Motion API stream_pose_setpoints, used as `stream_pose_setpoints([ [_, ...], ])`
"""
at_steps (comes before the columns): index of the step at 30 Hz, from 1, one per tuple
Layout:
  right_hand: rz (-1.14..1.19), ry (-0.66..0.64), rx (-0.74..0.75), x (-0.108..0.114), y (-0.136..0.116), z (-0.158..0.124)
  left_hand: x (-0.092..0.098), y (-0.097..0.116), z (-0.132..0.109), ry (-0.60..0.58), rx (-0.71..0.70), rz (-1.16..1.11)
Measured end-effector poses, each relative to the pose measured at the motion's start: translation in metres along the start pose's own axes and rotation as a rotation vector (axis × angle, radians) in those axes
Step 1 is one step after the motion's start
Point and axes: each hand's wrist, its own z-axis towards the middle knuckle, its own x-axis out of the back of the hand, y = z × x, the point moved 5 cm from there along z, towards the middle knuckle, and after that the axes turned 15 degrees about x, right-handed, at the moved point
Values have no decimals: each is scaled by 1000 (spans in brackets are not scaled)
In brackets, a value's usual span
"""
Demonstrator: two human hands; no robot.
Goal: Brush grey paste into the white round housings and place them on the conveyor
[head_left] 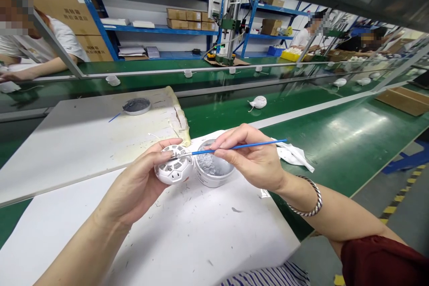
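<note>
Between the fingers of the left hand sits a round white vented housing, its slotted face tilted up; those fingers curl around its edge and hold it firmly. Just past the fingertips of the right hand, a thin blue-handled brush reaches toward the housing, pinched in a narrow grip between thumb and forefinger, with its tip at the housing's upper edge. Directly below those right fingers, an open white tub of lumpy grey paste stands just beside the housing. The step in hand looks like brush work along that edge, probably with the grey paste, though the tip is too small to show what it carries. A further stroke would call for the left fingers to keep the housing steady and the tip to be reloaded from the tub, if it has run dry. Under both hands lies a speckled white bench. Beyond the left fingers, a shallow dish of dark grey paste rests on a second pale board, with another blue brush against it. Right of the right fingers lies a crumpled white cloth, and a twisted metal bangle circles that wrist.
</note>
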Motion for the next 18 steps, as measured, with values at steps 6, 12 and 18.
stream_pose_setpoints([
  [6,-2,-8,-9,2,0,-3,2,-2,-1,-21,2,66],
  [12,-59,-49,92,7,-16,-1,0,-3,-1,-59,-9,79],
  [18,-99,143,182,33,-36,-1,7,3,7,22,-85,70],
])
